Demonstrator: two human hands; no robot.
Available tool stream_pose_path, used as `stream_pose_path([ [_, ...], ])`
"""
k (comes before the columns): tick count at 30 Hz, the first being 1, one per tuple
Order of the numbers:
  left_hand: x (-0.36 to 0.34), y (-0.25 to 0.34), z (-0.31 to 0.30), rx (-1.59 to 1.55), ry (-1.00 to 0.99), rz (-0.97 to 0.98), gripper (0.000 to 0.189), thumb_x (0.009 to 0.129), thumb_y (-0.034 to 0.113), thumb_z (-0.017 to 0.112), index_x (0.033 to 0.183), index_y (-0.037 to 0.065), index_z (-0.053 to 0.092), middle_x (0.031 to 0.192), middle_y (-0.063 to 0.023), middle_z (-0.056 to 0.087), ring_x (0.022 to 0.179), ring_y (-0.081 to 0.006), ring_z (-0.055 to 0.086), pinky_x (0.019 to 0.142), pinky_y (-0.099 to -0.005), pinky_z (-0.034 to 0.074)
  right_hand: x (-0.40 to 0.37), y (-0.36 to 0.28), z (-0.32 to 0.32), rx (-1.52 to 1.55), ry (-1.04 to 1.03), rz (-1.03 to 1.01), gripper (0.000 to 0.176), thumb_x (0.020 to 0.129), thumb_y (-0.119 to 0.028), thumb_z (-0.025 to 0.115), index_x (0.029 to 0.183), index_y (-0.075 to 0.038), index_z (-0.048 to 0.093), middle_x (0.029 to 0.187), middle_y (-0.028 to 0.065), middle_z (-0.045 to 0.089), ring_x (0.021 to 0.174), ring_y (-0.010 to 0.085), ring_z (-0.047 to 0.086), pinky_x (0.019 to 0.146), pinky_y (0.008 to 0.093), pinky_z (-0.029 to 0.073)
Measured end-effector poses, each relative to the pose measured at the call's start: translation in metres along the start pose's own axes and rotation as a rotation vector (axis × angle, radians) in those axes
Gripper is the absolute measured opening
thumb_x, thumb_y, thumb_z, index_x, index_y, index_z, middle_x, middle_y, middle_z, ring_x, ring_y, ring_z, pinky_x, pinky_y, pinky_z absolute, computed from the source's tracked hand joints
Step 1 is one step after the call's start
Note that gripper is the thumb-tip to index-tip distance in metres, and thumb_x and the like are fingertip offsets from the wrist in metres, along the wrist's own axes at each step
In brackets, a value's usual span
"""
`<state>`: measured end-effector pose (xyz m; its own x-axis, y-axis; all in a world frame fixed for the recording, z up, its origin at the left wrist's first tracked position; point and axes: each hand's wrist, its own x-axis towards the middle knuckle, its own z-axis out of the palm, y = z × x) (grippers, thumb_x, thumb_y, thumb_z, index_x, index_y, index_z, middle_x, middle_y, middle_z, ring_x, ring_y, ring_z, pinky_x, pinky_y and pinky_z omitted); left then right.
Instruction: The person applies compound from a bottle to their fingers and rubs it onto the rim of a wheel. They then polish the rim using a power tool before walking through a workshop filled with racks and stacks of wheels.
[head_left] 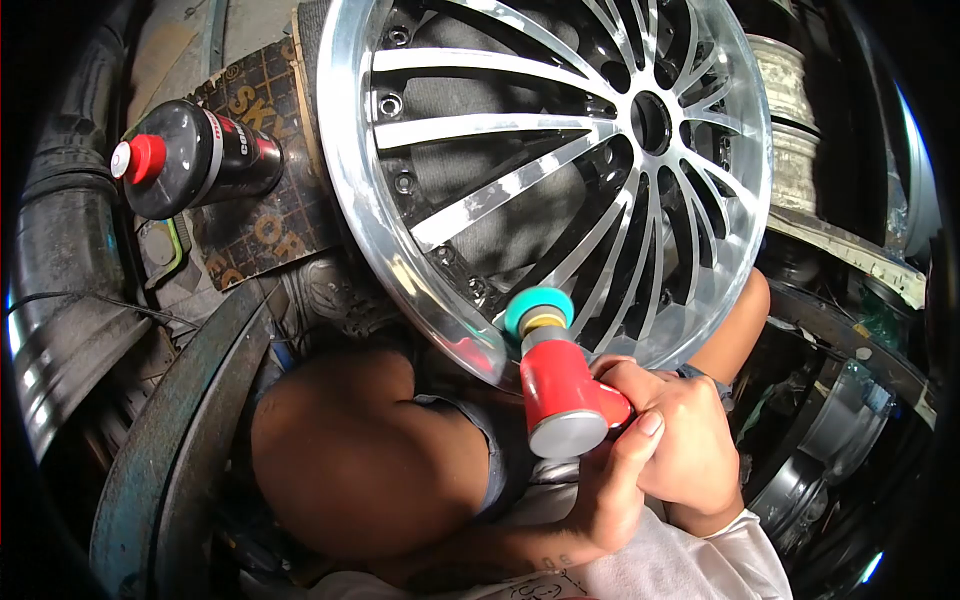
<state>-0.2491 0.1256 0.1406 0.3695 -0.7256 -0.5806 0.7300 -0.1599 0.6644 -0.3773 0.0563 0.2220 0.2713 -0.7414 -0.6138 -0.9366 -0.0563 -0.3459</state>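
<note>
So the whole thing comes down to how the red polisher [555, 380] points relative to the wheel [500, 125] we've got tilted up in front of our lap. The polisher sits just left of our hands, with its long axis running away from us and leaning a touch left: grey end cap [567, 435] toward us, teal pad [538, 303] over the wheel's near lip. From this angle we honestly can't tell if the pad is touching metal or just off it. The short handle [612, 402] sticks out to the right, and that's where our hands bunch up together. Our right hand [690, 430] is the nearer one, fingers curled over the handle. Our left hand [612, 490] is tucked in below, thumb up, but its fingers are hidden, so no idea what it's actually gripping. We'd say that pad tilt matters most here.
</note>
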Motion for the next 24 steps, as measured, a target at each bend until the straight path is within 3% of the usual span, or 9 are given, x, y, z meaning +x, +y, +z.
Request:
stream_pose_path([
  [8,-0.013,-0.014,0.021,-0.049,0.109,0.038,0.035,0.101,0.020,0.068,0.126,-0.002,0.057,0.125,-0.0170,0.059,0.111,-0.0250,0.062,0.094,-0.0376,0.050,-0.015,0.012,0.018,0.227,0.252,0.129,0.040,0.075,-0.018,0.081,0.108,-0.002,0.067,0.093,0.0174,0.074,0.077,0.0364,0.074,0.067,0.0396,0.059],
  [12,-0.020,-0.020,0.031,-0.055,0.111,0.037,0.035,0.101,0.020,0.068,0.126,-0.002,0.057,0.125,-0.0171,0.059,0.111,-0.0250,0.062,0.095,-0.0377,0.050,-0.029,0.035,0.012,0.421,0.233,0.020,0.048,0.071,-0.018,0.084,0.112,-0.001,0.067,0.101,0.0167,0.076,0.083,0.0312,0.077,0.073,0.0349,0.059],
  [14,-0.023,-0.020,0.032,-0.055,0.119,0.044,0.035,0.101,0.020,0.068,0.126,-0.002,0.057,0.125,-0.0171,0.059,0.111,-0.0251,0.062,0.095,-0.0377,0.050,-0.039,0.055,-0.007,0.684,0.073,-0.034,0.057,0.073,-0.019,0.086,0.120,0.006,0.066,0.106,0.0197,0.075,0.090,0.0279,0.077,0.083,0.0381,0.057],
  [17,-0.024,-0.017,0.028,-0.059,0.150,0.064,0.035,0.101,0.019,0.068,0.126,-0.002,0.057,0.125,-0.0172,0.058,0.112,-0.0251,0.062,0.095,-0.0378,0.050,-0.035,0.097,-0.020,1.087,-0.038,-0.278,0.067,0.074,-0.020,0.088,0.125,0.016,0.063,0.107,0.0242,0.073,0.089,0.0291,0.075,0.090,0.0439,0.056],
  [18,-0.026,-0.016,0.027,-0.061,0.161,0.070,0.035,0.101,0.019,0.068,0.126,-0.002,0.057,0.126,-0.0172,0.058,0.112,-0.0251,0.062,0.095,-0.0378,0.050,-0.024,0.119,-0.026,0.991,-0.068,-0.460,0.066,0.074,-0.021,0.090,0.122,0.015,0.064,0.109,0.0251,0.072,0.086,0.0279,0.075,0.088,0.0422,0.057],
  [21,-0.031,-0.013,0.024,-0.060,0.186,0.079,0.035,0.101,0.019,0.068,0.126,-0.002,0.057,0.126,-0.0173,0.058,0.112,-0.0251,0.062,0.095,-0.0379,0.050,-0.016,0.135,-0.010,1.271,0.434,-0.148,0.043,0.089,-0.018,0.073,0.119,0.011,0.065,0.100,0.0121,0.068,0.080,0.0165,0.066,0.078,0.0298,0.053],
  [22,-0.032,-0.012,0.024,-0.058,0.185,0.073,0.035,0.101,0.019,0.068,0.126,-0.002,0.058,0.126,-0.0173,0.058,0.112,-0.0251,0.062,0.095,-0.0380,0.050,-0.001,0.130,-0.005,1.211,0.577,-0.051,0.036,0.094,-0.017,0.068,0.118,0.009,0.065,0.097,0.0077,0.067,0.078,0.0126,0.063,0.075,0.0257,0.052],
  [23,-0.033,-0.011,0.023,-0.059,0.186,0.069,0.035,0.101,0.019,0.068,0.126,-0.002,0.058,0.126,-0.0173,0.058,0.112,-0.0252,0.062,0.096,-0.0380,0.050,0.016,0.112,0.000,0.862,0.581,-0.003,0.034,0.094,-0.014,0.067,0.124,0.003,0.066,0.099,0.0047,0.066,0.086,0.0096,0.061,0.078,0.0247,0.050],
  [24,-0.034,-0.010,0.023,-0.062,0.183,0.069,0.035,0.101,0.019,0.068,0.126,-0.002,0.058,0.126,-0.0173,0.058,0.112,-0.0252,0.062,0.096,-0.0380,0.050,0.026,0.103,-0.001,0.611,0.439,-0.013,0.041,0.091,-0.008,0.066,0.132,-0.004,0.066,0.095,0.0038,0.065,0.080,0.0071,0.058,0.077,0.0233,0.049],
])
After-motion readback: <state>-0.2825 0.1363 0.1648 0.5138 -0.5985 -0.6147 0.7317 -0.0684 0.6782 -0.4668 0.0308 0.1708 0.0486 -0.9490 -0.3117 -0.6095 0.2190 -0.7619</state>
